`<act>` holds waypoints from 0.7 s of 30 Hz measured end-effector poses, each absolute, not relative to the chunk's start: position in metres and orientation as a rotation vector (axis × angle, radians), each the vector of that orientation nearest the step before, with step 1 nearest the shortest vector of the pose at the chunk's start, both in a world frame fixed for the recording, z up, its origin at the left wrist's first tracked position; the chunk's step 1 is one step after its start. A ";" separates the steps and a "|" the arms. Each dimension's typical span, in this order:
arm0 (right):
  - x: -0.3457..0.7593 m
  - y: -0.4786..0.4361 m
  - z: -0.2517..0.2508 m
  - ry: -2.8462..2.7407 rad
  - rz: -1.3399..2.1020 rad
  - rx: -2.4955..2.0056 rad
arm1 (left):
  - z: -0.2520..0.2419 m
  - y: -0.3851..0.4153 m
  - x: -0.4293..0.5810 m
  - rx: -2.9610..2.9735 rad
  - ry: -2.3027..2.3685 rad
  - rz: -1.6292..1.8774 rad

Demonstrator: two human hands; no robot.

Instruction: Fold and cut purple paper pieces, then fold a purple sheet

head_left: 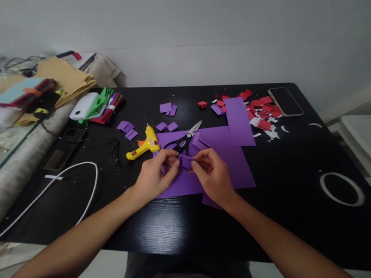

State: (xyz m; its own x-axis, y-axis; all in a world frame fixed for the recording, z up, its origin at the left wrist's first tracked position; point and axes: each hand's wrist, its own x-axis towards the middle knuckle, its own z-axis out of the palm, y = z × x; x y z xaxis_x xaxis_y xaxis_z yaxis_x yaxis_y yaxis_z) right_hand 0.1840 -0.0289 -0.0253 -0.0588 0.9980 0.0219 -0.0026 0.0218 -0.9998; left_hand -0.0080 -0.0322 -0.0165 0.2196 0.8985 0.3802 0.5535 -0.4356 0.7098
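The bare left forearm (91, 231) and bare right forearm (278, 240) slant inward from the lower corners. The bare left hand (157, 171) and bare right hand (214, 174) face each other, slightly apart, thumbs and bent fingers pinching; the outermost fingers seem curled, though dimly seen.

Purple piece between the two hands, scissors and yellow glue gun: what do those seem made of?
The purple piece, held by the left hand and the right hand, looks like matte paper or thin card: flat colour, slight bend. The scissors seem to have metal blades, grey with a light sheen, and black handles, probably plastic. The glue gun looks like plastic: a smooth, evenly yellow body.
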 end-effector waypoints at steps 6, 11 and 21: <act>0.184 -0.029 -0.024 -1.321 1.196 -1.152 | -0.018 -0.031 -0.008 2.090 1.338 1.109; 0.185 -0.029 -0.026 -1.328 1.225 -1.139 | -0.018 -0.030 -0.008 2.087 1.317 1.094; 0.190 -0.030 -0.027 -1.664 0.883 -1.121 | -0.014 -0.031 -0.008 2.095 1.298 1.079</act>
